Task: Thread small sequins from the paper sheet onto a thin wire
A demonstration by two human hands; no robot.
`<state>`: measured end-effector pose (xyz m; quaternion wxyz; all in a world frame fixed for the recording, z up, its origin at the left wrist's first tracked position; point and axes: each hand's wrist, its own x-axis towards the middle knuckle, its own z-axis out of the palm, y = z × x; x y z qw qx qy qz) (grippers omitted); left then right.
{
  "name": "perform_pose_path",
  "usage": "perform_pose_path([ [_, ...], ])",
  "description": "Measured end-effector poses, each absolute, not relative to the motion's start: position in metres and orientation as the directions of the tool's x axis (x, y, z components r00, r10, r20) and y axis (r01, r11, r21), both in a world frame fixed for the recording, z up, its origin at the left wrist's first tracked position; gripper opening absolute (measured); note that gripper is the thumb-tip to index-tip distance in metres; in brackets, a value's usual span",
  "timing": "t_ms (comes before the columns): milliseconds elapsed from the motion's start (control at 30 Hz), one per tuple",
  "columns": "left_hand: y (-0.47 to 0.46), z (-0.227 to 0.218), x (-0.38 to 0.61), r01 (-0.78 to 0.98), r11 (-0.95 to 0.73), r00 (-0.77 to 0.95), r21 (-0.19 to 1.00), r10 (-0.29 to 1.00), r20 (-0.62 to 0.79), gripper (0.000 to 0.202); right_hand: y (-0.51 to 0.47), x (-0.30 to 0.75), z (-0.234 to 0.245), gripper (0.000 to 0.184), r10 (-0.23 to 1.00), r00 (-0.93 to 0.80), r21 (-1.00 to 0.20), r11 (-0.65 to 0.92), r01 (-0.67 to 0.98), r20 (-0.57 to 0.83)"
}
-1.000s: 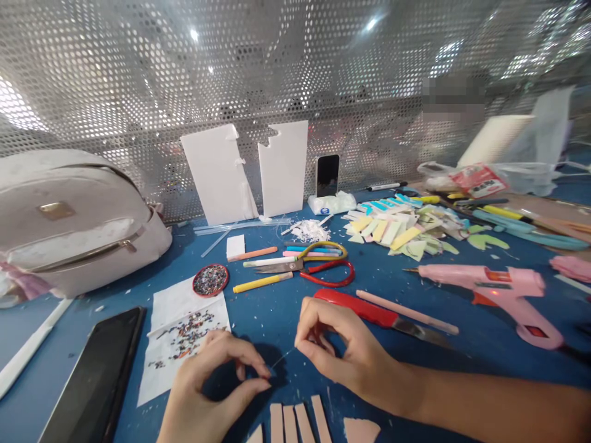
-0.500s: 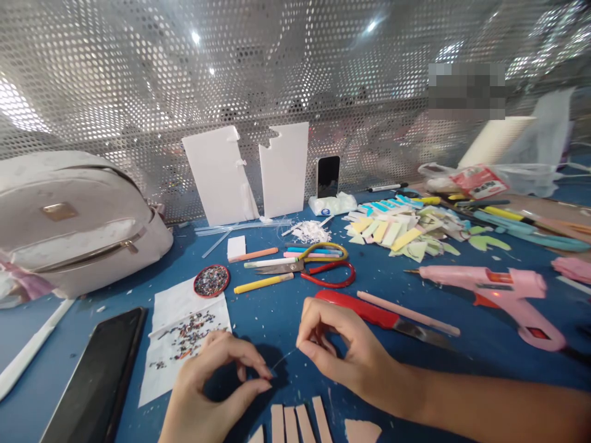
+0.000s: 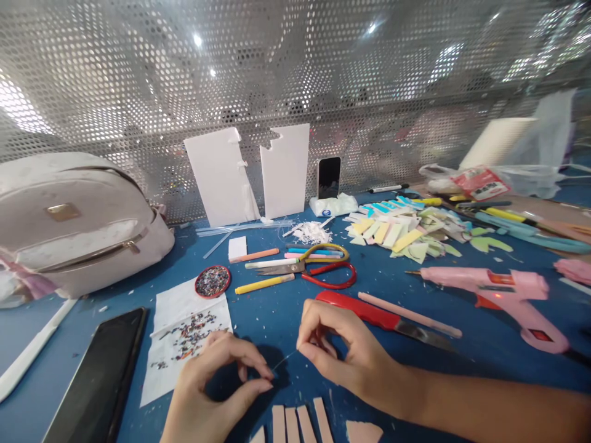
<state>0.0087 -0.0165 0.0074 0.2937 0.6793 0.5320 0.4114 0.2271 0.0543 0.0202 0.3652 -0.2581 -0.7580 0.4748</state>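
Note:
A thin pale strand [image 3: 284, 360], thread-like and hard to make out, stretches between my two hands just above the blue table. One end meets the thumb and fingertips of my left hand [image 3: 217, 387], curled into a pinch beside the paper with loose sequin-like bits [image 3: 196, 326]. My right hand [image 3: 344, 351] pinches the other end between thumb and forefinger, its remaining fingers folded in. Behind the right hand lies a red-handled knife [image 3: 360, 307]. Pink strips [image 3: 290, 424] and a pink scrap [image 3: 364, 431] rest in front of both hands.
Scissors [image 3: 302, 266] and markers [image 3: 264, 283] lie ahead, beside a red dish of bits [image 3: 212, 281]. A pink glue gun [image 3: 503, 289] and paper scraps [image 3: 397, 227] are to the right. A phone [image 3: 95, 375] and backpack [image 3: 83, 227] sit left; white boards [image 3: 286, 172] stand behind.
Both hands hold almost the same pose, with the strand still between them. The whole view has shifted very slightly.

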Motion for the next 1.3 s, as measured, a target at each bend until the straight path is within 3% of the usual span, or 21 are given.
perform_pose_path([
  [633, -0.015, 0.007, 0.005, 0.48, -0.394, 0.111, 0.784, 0.914, 0.391, 0.014, 0.053, 0.226, 0.017, 0.011, 0.714, -0.632, -0.874, 0.471, 0.115, 0.302],
  [1300, -0.017, 0.008, 0.006, 0.493, -0.418, 0.152, 0.763, 0.905, 0.398, 0.015, 0.053, 0.226, 0.01, 0.013, 0.691, -0.651, -0.844, 0.517, 0.141, 0.314],
])
